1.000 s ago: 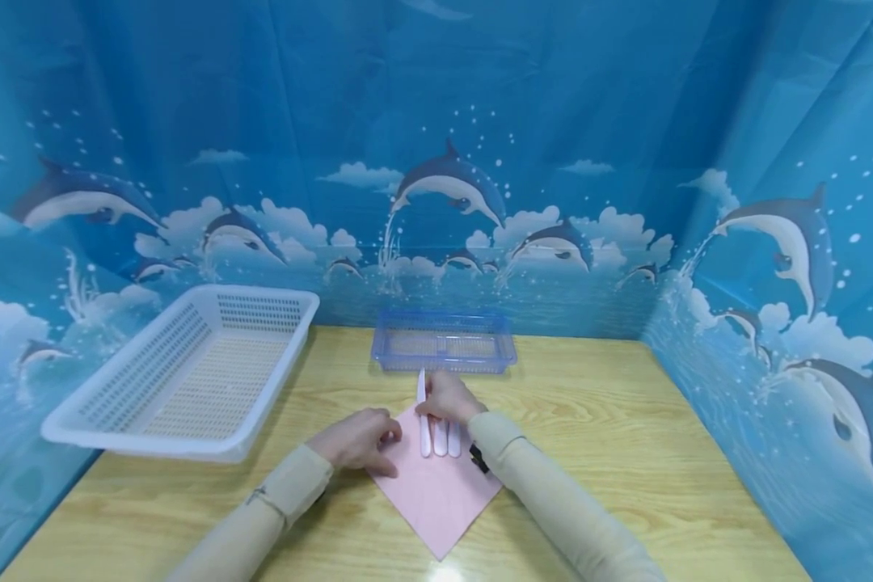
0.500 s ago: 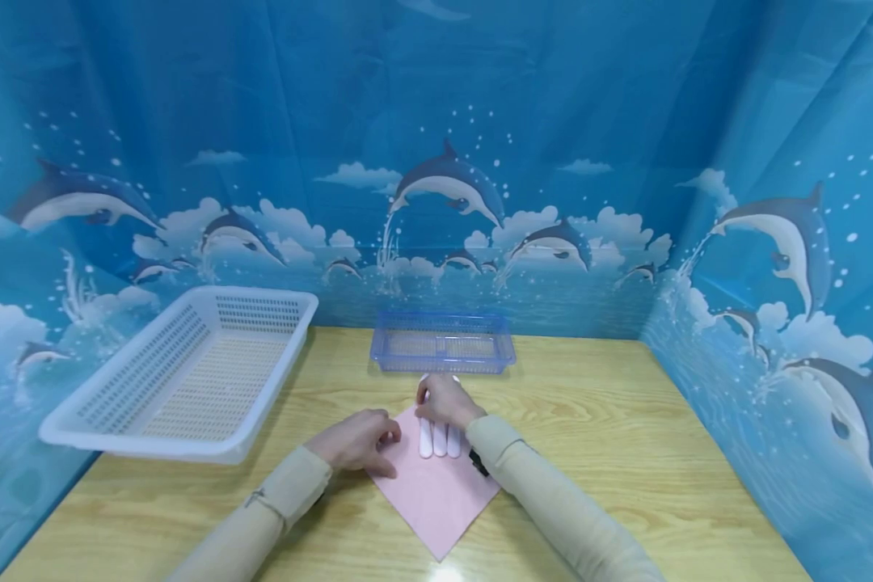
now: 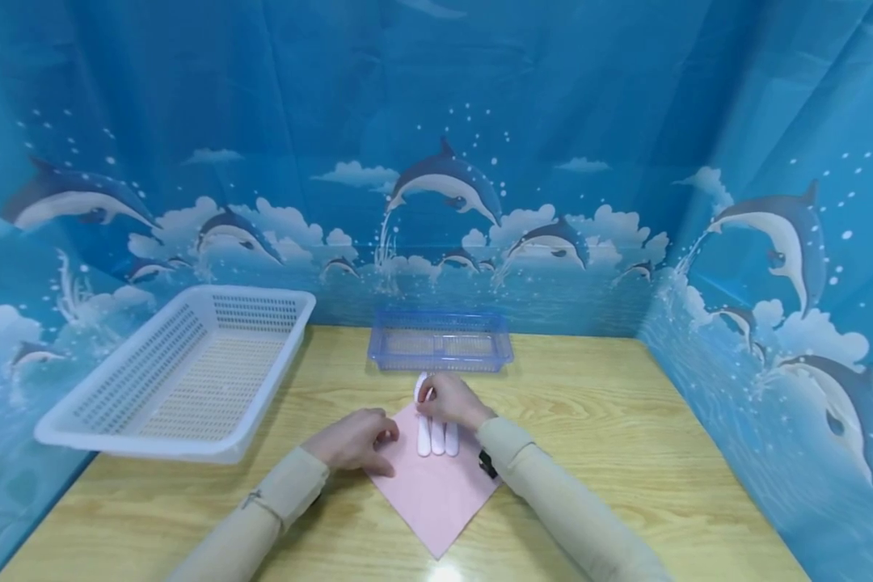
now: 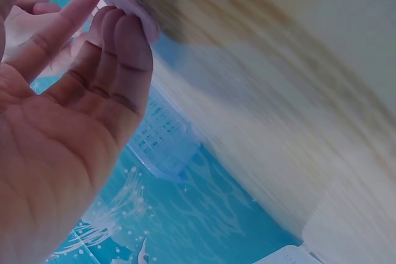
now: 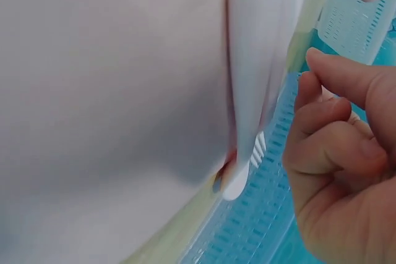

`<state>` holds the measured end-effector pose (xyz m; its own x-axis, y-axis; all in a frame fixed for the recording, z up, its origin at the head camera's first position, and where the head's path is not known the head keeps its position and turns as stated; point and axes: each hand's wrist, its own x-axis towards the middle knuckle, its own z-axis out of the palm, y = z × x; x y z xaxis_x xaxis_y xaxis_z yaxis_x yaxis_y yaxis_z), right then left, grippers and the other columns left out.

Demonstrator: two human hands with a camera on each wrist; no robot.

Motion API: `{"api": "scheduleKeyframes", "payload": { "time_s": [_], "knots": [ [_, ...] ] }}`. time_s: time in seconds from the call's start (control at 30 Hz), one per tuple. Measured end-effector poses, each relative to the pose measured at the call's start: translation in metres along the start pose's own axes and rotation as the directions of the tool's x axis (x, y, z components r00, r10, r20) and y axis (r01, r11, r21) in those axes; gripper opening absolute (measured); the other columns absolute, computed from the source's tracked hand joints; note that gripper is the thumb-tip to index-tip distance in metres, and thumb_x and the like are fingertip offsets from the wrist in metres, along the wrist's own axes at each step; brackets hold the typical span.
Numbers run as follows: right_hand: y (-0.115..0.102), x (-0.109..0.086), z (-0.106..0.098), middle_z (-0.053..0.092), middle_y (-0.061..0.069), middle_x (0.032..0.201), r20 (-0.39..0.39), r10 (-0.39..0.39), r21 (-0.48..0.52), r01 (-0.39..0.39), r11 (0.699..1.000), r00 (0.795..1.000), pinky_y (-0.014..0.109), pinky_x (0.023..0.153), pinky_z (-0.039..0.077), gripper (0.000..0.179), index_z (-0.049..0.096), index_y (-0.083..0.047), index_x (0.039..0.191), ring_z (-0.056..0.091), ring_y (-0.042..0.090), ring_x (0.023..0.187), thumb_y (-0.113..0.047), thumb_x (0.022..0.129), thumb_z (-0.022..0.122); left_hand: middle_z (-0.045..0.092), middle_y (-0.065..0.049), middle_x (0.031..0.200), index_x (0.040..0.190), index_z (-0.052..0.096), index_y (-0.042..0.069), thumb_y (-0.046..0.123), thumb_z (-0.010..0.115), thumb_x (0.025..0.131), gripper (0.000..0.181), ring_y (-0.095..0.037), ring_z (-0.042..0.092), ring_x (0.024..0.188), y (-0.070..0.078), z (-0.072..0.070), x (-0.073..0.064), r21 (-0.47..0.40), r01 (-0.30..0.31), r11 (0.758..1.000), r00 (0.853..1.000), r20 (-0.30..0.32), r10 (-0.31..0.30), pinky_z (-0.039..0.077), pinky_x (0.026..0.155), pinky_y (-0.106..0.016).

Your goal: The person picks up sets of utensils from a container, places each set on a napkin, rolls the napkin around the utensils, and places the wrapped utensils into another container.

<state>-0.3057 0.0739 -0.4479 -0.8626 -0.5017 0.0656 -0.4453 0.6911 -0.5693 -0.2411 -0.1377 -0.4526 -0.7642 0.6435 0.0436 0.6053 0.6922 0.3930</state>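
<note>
A pink napkin (image 3: 436,501) lies cornerwise on the table. Side by side on its upper part are three white pieces of plastic cutlery: a knife (image 3: 423,440) at the left, plus a fork (image 5: 258,151) and a spoon (image 5: 236,185), seen in the right wrist view. My left hand (image 3: 352,440) rests at the napkin's left corner, fingers loosely curved. Over the cutlery is my right hand (image 3: 451,400), fingers bent and thumb close to the index finger; nothing shows between the tips in the right wrist view. It hides the middle of the cutlery in the head view.
A large white basket (image 3: 236,432) stands at the left of the wooden table (image 3: 589,420). Behind the napkin, near the back edge, is a small blue see-through basket (image 3: 436,361). A dolphin-print curtain (image 3: 436,267) encloses the back and sides.
The right hand's fingers have shifted slightly at the top of the cutlery, and the left piece's head shows again beside them. The left hand and napkin stay put.
</note>
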Motion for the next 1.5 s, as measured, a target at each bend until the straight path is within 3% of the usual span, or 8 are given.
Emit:
{"api": "scheduleKeyframes", "payload": {
  "time_s": [0.23, 0.4, 0.6, 0.8, 0.93, 1.1, 1.33, 1.5],
  "knots": [
    [0.009, -0.016, -0.012, 0.062, 0.0, 0.079, 0.019, 0.047, 0.075, -0.049, 0.996, 0.999, 0.022, 0.061, 0.049, 0.004, 0.069, -0.009, 0.087, 0.055, 0.01, 0.07, -0.011, 0.084, 0.073, 0.061, 0.001, 0.086, 0.099, 0.072, 0.01, 0.019, 0.083, 0.073, 0.03, -0.01, 0.056, 0.076, 0.007, 0.0, -0.003, -0.003, -0.028, 1.0, 0.999, 0.039, 0.028, 0.051, 0.07, -0.022],
    [0.019, -0.028, -0.019, 0.064, -0.002, 0.077, 0.014, 0.012, 0.06, -0.013, 0.998, 1.0, 0.022, 0.066, 0.05, 0.004, 0.071, -0.009, 0.085, 0.056, 0.009, 0.071, -0.007, 0.082, 0.073, 0.065, 0.001, 0.088, 0.098, 0.074, 0.011, 0.008, 0.076, 0.076, 0.022, -0.009, 0.059, 0.079, 0.017, 0.001, -0.002, 0.017, -0.053, 0.998, 0.995, 0.084, 0.052, 0.052, 0.072, -0.02],
    [0.025, -0.046, -0.023, 0.065, -0.007, 0.077, 0.132, -0.045, 0.007, 0.045, 0.999, 0.99, 0.022, 0.072, 0.052, 0.008, 0.071, -0.015, 0.083, 0.058, 0.007, 0.073, -0.007, 0.084, 0.07, 0.061, 0.004, 0.085, 0.096, 0.074, 0.012, 0.013, 0.081, 0.07, 0.027, -0.008, 0.055, 0.077, 0.024, -0.001, -0.004, -0.031, -0.027, 0.999, 0.991, 0.132, 0.031, 0.049, 0.07, -0.019],
    [0.028, -0.067, -0.029, 0.063, -0.009, 0.075, 0.256, -0.108, 0.029, 0.104, 0.994, 0.961, 0.02, 0.067, 0.052, 0.007, 0.07, -0.015, 0.081, 0.057, 0.004, 0.07, -0.008, 0.083, 0.069, 0.057, 0.005, 0.086, 0.086, 0.067, 0.016, 0.027, 0.09, 0.06, 0.036, -0.007, 0.051, 0.076, 0.028, -0.002, -0.005, -0.055, -0.008, 0.998, 0.985, 0.169, 0.018, 0.046, 0.069, -0.019],
    [0.031, -0.079, -0.031, 0.062, -0.01, 0.074, 0.349, -0.156, 0.088, 0.134, 0.987, 0.924, 0.018, 0.064, 0.051, 0.007, 0.07, -0.013, 0.082, 0.055, 0.001, 0.067, -0.006, 0.082, 0.069, 0.053, 0.005, 0.084, 0.08, 0.065, 0.018, 0.021, 0.087, 0.061, 0.029, -0.005, 0.046, 0.074, 0.029, -0.001, -0.005, -0.029, -0.043, 0.999, 0.985, 0.165, 0.047, 0.043, 0.067, -0.018],
    [0.034, -0.09, -0.03, 0.06, -0.011, 0.072, 0.452, -0.166, 0.144, 0.112, 0.983, 0.877, 0.015, 0.059, 0.047, 0.008, 0.069, -0.014, 0.082, 0.052, -0.001, 0.064, -0.008, 0.08, 0.073, 0.052, 0.005, 0.081, 0.075, 0.066, 0.02, 0.018, 0.082, 0.064, 0.02, -0.003, 0.044, 0.071, 0.028, 0.002, -0.005, -0.006, -0.065, 0.998, 0.985, 0.157, 0.065, 0.042, 0.064, -0.016],
    [0.038, -0.095, -0.03, 0.061, -0.009, 0.078, 0.473, -0.198, 0.152, 0.142, 0.978, 0.858, 0.016, 0.068, 0.05, 0.022, 0.068, -0.015, 0.087, 0.053, -0.002, 0.071, -0.025, 0.075, 0.084, 0.053, 0.005, 0.077, 0.075, 0.068, 0.017, 0.013, 0.073, 0.077, 0.007, -0.003, 0.045, 0.065, 0.03, 0.0, -0.002, 0.036, -0.09, 0.995, 0.987, 0.137, 0.084, 0.043, 0.061, -0.016],
    [0.041, -0.098, -0.031, 0.06, -0.005, 0.085, 0.482, -0.203, 0.168, 0.137, 0.976, 0.853, 0.017, 0.07, 0.048, 0.034, 0.066, -0.016, 0.095, 0.051, 0.0, 0.075, -0.029, 0.071, 0.087, 0.052, 0.009, 0.074, 0.075, 0.06, 0.018, 0.018, 0.068, 0.088, 0.015, -0.002, 0.046, 0.065, 0.025, -0.002, 0.0, -0.007, -0.06, 0.998, 0.988, 0.139, 0.061, 0.045, 0.062, -0.017]
  ]
}}
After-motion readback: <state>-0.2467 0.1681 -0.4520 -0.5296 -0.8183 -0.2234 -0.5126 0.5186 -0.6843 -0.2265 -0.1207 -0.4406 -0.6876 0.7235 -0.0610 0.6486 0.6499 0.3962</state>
